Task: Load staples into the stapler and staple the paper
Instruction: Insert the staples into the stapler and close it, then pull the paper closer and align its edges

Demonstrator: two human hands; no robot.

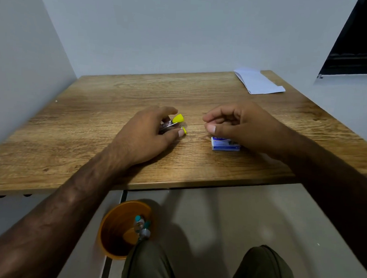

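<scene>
From the head camera, the left hand (146, 135) rests on the wooden table (95, 114) with its fingers wrapped around a small yellow stapler (175, 122), whose top is hinged up so the metal channel shows. The right hand (240, 125) hovers just right of it, thumb and fingertips pinched together, though whether any staples sit between them is too small to tell, and its heel covers part of a blue-and-white staple box (224, 145) lying on the table. The paper (257, 82) lies well apart at the far right corner, and an orange bin (113, 230) stands on the floor below the near edge.
</scene>
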